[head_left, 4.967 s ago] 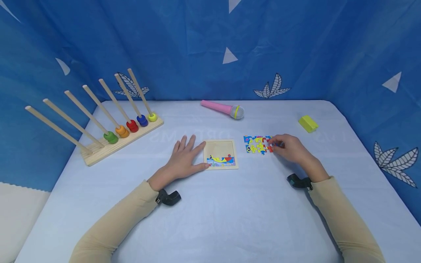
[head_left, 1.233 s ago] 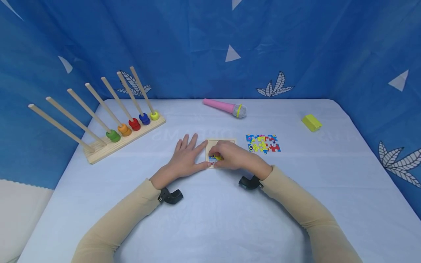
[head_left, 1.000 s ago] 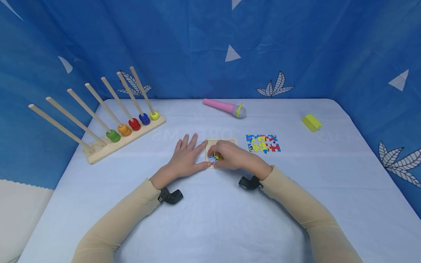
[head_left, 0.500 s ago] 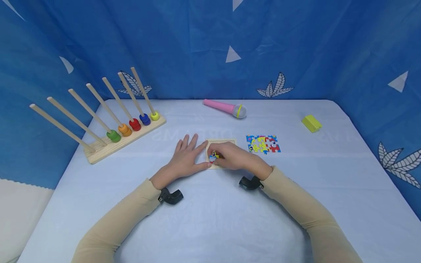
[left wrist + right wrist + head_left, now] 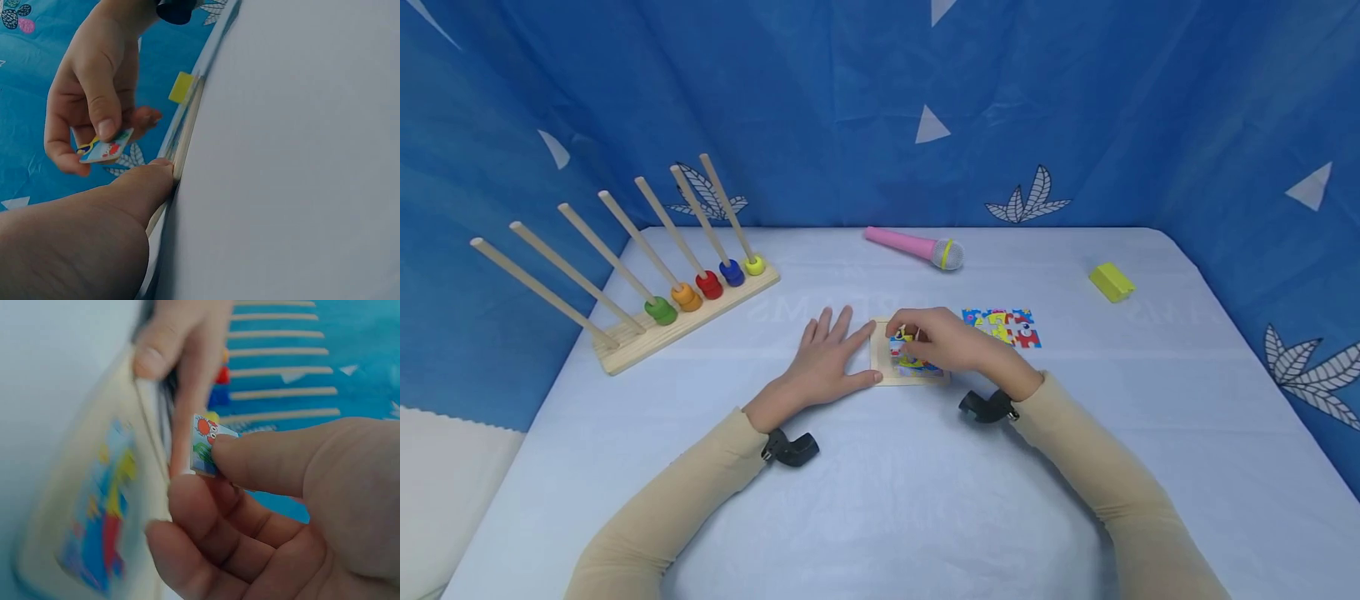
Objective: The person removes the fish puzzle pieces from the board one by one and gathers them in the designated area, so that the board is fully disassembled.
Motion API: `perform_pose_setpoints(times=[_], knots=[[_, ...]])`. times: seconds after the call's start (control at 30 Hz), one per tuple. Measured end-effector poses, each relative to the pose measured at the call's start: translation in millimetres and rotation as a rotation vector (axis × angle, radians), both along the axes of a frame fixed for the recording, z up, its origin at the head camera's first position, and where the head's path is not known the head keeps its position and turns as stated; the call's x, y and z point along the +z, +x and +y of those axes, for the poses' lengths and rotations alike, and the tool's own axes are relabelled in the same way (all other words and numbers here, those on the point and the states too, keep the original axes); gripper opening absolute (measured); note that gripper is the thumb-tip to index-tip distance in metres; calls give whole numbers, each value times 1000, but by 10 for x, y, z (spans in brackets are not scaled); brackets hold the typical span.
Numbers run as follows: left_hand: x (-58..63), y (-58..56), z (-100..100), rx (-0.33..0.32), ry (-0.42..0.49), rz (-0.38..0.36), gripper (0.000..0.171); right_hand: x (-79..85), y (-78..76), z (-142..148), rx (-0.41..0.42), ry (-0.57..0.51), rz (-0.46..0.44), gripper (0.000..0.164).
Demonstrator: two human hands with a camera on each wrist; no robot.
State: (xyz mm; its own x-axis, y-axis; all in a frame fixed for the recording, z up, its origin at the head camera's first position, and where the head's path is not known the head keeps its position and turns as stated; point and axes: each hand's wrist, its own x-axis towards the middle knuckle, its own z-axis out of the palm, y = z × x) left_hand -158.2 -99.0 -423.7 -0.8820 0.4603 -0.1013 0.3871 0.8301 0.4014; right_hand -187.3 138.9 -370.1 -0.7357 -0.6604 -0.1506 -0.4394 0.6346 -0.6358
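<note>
In the head view my left hand (image 5: pixel 820 367) lies spread on the table, thumb and index fingertip at the left edge of a shallow wooden puzzle tray (image 5: pixel 881 354). My right hand (image 5: pixel 947 340) is over the tray and pinches a puzzle piece (image 5: pixel 203 445) between thumb and fingers. A red crab and green weed show on that piece in the right wrist view; the left wrist view shows it raised above the tray. Joined pieces (image 5: pixel 115 512) lie along one side inside the tray, partly hidden by my right hand in the head view.
More puzzle pieces (image 5: pixel 1026 327) lie right of the tray, partly behind my right hand. A pink toy microphone (image 5: pixel 910 243) is behind it. A yellow-green block (image 5: pixel 1111 282) lies at the back right. At left stands a wooden peg rack (image 5: pixel 700 312) with coloured beads.
My right hand came from the loose pieces to the tray's lower left corner. Within the last half second it has lifted the crab piece up and rightward. The left hand has stayed put.
</note>
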Motion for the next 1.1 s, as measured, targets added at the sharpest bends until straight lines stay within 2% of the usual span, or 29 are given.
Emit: perform_pose_setpoints(times=[0.2, 0.37, 0.53, 0.73, 0.97, 1.1], knots=[[16, 11, 18, 4, 0, -6, 84, 90, 6, 380, -116, -16, -20, 24], [0, 11, 18, 12, -1, -12, 85, 67, 62, 721, -194, 56, -49, 26], [-16, 4, 15, 10, 4, -6, 85, -6, 144, 926, -234, 112, -47, 30], [-22, -3, 7, 12, 2, -12, 85, -141, 242, 998, -289, 86, -25, 27], [-20, -5, 6, 8, 5, -13, 85, -204, 305, 966, -349, 125, 100, 26], [-24, -16, 10, 8, 2, -13, 85, -231, 316, 960, -361, 138, 104, 24]])
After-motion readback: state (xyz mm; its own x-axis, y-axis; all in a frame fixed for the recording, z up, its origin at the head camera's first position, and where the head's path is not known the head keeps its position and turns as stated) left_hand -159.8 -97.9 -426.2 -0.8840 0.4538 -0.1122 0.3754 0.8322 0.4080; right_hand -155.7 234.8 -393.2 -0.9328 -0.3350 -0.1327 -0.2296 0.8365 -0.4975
